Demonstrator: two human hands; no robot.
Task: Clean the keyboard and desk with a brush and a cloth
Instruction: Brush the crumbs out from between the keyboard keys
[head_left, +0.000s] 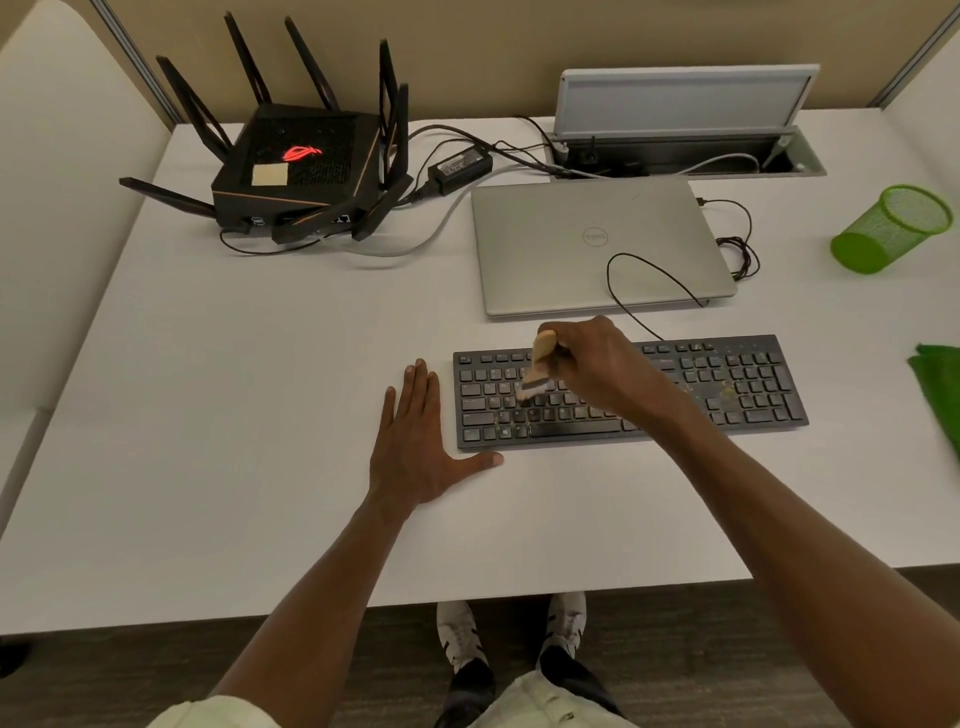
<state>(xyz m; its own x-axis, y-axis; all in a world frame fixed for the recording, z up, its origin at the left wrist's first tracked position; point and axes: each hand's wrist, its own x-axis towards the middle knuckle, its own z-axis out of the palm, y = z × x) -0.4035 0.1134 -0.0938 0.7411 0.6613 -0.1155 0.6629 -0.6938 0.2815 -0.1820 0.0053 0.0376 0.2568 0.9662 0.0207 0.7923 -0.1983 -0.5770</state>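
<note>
A black keyboard (748, 387) lies on the white desk (234, 415), with yellowish crumbs scattered over its right half. My right hand (602, 364) grips a small brush (537, 371) by its wooden handle; the bristles touch the keys on the keyboard's left half. My left hand (421, 447) lies flat on the desk just left of the keyboard, fingers straight, thumb stretched along the keyboard's front edge. A green cloth (940, 384) shows at the right edge of the desk, partly cut off.
Behind the keyboard lies a closed silver laptop (597, 244) with a black cable looped over it. A black router (301, 161) with antennas and a power adapter (460, 163) sit at the back left. A green mesh cup (888, 228) lies tipped at the right. An open cable hatch (685, 130) is at the back.
</note>
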